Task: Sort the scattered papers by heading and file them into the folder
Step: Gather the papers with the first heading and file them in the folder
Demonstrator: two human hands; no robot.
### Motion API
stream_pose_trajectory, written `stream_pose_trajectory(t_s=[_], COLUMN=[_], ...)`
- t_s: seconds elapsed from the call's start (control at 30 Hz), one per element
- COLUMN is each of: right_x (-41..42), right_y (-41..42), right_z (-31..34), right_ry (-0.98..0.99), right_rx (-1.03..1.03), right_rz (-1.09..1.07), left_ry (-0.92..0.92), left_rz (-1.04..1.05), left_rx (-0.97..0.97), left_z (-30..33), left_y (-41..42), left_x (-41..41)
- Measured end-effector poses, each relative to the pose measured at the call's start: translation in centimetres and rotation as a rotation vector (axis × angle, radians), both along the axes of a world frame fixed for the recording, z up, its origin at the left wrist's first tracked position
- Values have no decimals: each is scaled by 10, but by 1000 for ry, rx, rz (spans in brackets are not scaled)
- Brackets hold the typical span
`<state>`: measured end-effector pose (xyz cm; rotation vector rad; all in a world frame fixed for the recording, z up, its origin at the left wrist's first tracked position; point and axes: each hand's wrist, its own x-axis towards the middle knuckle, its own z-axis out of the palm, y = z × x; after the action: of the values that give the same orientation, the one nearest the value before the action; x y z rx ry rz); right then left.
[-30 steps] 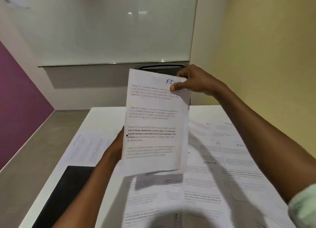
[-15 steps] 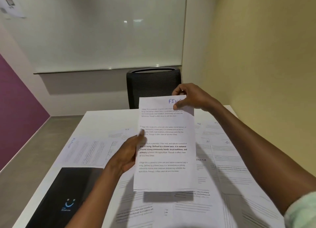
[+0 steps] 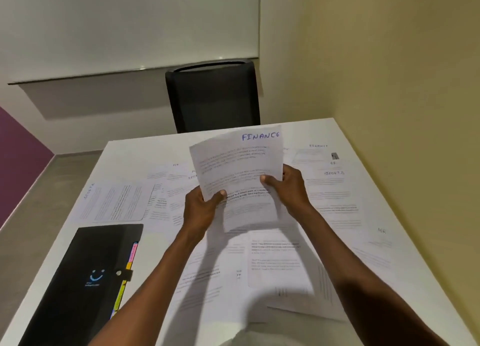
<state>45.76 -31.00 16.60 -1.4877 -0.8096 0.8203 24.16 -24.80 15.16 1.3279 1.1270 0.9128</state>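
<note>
A white sheet headed FINANCE [image 3: 237, 164] is held up above the white table [image 3: 342, 135]. My left hand [image 3: 201, 210] grips its lower left edge with the thumb on the front. Its right edge is gripped by my right hand [image 3: 291, 189], thumb over the print. A black folder [image 3: 78, 283] with coloured tabs lies shut at the near left of the table. Several printed papers lie scattered flat, among them one headed SPORTS [image 3: 335, 189] on the right, another headed SPORTS [image 3: 114, 202] on the left and one headed HR [image 3: 374, 244] at the near right.
A black office chair [image 3: 213, 96] stands behind the table's far edge. A whiteboard [image 3: 124, 26] hangs on the back wall. A yellow wall [image 3: 402, 86] runs close along the table's right side. Grey floor [image 3: 33, 200] lies to the left.
The FINANCE sheet has come down lower over the table. My right hand slid from its top corner to its right edge. My left hand shifted to the lower left edge. The view tilted downward.
</note>
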Motion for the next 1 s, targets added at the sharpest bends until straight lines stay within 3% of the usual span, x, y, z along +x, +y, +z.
stream_pose_trajectory(t_s=[0.13,0.3,0.5,0.83,1.0], right_x=[-4,-20,-23,7,14], right_y=[-25,-53,-62,-52,-43], right_z=[-27,-82,-112,-107,-109], right_ry=[-5,88,38,-120,-110], right_rx=[-9,-159,-271,-293,-287], right_rz=[-35,-53,-56,-17,35], left_ry=[18,163,190,108,-13], left_rz=[37,-19,-13,-60,-59], left_rx=[-32,-158,-193,-134,-300], left_z=[-26,-70,-90,-70,-66], left_y=[-18,-41,-42,0,12], left_x=[11,17,17,25,27])
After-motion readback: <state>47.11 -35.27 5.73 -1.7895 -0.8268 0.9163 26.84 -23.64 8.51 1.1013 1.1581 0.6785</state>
